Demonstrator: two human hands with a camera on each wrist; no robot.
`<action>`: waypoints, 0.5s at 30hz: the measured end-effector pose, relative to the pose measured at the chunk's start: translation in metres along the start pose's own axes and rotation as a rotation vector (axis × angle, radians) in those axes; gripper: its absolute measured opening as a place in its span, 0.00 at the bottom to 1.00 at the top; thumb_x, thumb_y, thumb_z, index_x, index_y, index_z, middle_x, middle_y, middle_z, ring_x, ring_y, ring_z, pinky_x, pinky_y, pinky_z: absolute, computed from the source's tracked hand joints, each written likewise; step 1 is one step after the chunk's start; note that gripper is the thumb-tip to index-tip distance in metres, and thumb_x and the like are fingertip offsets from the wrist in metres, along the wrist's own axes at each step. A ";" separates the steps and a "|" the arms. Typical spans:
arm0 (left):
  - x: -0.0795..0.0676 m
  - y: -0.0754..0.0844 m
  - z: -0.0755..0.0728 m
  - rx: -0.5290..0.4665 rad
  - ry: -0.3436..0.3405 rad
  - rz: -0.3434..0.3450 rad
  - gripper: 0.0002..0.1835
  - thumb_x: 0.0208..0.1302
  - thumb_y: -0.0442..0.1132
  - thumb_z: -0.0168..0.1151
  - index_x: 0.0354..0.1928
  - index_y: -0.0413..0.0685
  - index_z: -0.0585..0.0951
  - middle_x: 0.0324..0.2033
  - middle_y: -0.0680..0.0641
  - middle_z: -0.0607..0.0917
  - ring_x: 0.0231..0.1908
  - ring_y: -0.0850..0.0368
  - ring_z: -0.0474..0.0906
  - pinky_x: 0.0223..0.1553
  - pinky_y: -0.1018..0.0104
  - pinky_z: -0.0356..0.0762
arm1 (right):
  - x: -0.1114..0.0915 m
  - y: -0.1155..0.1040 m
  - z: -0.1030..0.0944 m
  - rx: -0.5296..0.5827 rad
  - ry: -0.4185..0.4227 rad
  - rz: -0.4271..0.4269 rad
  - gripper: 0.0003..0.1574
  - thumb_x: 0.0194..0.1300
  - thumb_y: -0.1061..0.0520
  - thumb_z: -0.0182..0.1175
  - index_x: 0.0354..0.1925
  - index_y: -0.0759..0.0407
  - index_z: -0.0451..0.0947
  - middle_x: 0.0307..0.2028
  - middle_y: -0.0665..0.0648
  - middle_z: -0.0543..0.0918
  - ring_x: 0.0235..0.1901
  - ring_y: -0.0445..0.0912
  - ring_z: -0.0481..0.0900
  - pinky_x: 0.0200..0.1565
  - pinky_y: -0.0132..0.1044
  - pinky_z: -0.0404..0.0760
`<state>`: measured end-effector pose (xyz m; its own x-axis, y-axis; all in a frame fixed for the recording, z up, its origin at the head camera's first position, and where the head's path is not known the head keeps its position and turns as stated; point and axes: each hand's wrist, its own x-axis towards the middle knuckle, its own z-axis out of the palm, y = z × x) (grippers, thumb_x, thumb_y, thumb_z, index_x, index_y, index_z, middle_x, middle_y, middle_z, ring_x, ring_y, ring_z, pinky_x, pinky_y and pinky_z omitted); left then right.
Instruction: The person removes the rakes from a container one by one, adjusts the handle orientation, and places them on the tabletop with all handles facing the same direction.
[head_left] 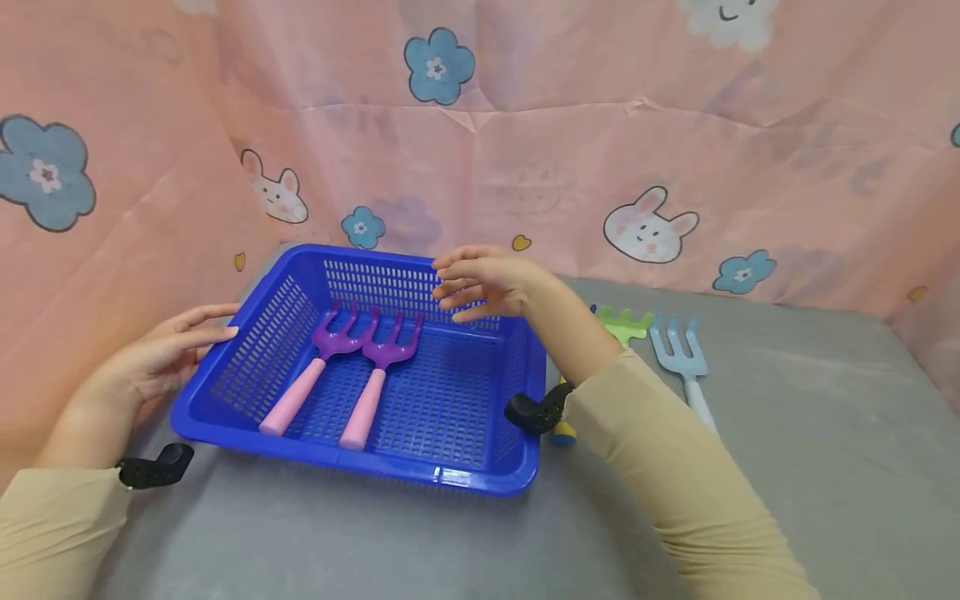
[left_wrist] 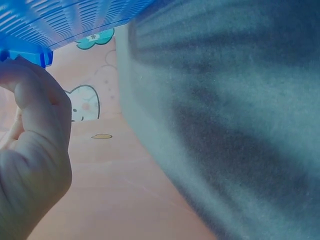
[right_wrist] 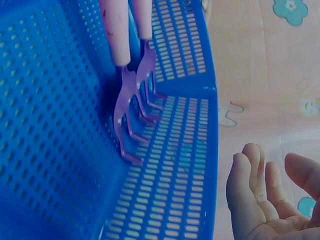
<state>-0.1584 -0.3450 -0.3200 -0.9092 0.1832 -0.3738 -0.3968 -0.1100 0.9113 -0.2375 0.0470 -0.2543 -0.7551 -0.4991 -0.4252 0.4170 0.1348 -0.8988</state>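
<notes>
I see the left hand (head_left: 161, 352) gripping the blue basket (head_left: 450, 392) at nine o'clock, right hand (head_left: 501, 280) loosely spread towards two.

One basket (head_left: 450, 383), two purple forks (head_left: 384, 356), one light-blue fork (head_left: 684, 363), one green rake (head_left: 625, 325)

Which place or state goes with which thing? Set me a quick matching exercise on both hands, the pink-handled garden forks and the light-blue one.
Things
1. Left hand
2. Right hand
3. Pink-handled garden forks
4. Light-blue garden fork

Places and states
A. On the grey table, to the right of the basket
B. Touching the basket's left side
C. Lying inside the basket
D. Raised, holding nothing

Right pairs: 1-B, 2-D, 3-C, 4-A
</notes>
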 end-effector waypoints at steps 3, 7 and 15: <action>0.001 0.000 0.001 0.014 0.001 0.001 0.15 0.67 0.32 0.53 0.41 0.64 0.82 0.33 0.49 0.85 0.31 0.54 0.84 0.32 0.61 0.83 | 0.005 0.004 0.006 -0.002 0.004 0.011 0.22 0.68 0.61 0.53 0.59 0.63 0.66 0.34 0.59 0.80 0.31 0.48 0.81 0.39 0.44 0.81; 0.002 0.000 0.002 0.030 0.000 0.003 0.14 0.67 0.32 0.53 0.41 0.64 0.81 0.33 0.49 0.85 0.31 0.54 0.84 0.31 0.61 0.83 | 0.012 0.009 0.014 -0.001 -0.010 0.026 0.23 0.68 0.61 0.53 0.60 0.62 0.66 0.34 0.59 0.80 0.31 0.48 0.81 0.43 0.47 0.81; 0.001 -0.001 -0.002 0.032 -0.016 0.014 0.15 0.68 0.31 0.52 0.42 0.63 0.81 0.34 0.48 0.85 0.32 0.54 0.84 0.32 0.60 0.83 | 0.023 0.019 0.031 0.025 -0.031 0.049 0.24 0.67 0.62 0.54 0.60 0.62 0.67 0.33 0.58 0.81 0.30 0.48 0.81 0.48 0.50 0.79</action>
<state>-0.1593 -0.3461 -0.3220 -0.9124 0.1975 -0.3586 -0.3798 -0.0813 0.9215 -0.2314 0.0119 -0.2777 -0.7172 -0.5191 -0.4649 0.4663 0.1383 -0.8737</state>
